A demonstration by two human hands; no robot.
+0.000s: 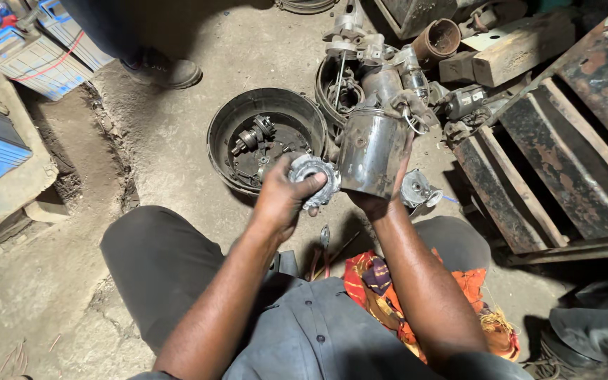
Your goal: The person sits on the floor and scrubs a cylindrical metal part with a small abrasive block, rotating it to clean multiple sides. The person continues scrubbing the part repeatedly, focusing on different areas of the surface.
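Note:
My left hand (284, 197) grips a round toothed metal part (314, 177), held up against the open end of a grey cylindrical motor housing (371, 151). My right hand (381, 200) cups that housing from below and holds it upright above the ground. I sit on the dirt floor with my knees apart, hands raised between them.
A round black pan (223, 130) with small metal parts lies ahead. Behind it sits a pile of motor parts (381, 67). Rusty metal frames (564, 155) stand at right. An orange cloth (381, 288) covers my lap; pliers (324, 243) lie beneath. Another person's shoe (167, 70), batteries (36, 60) at left.

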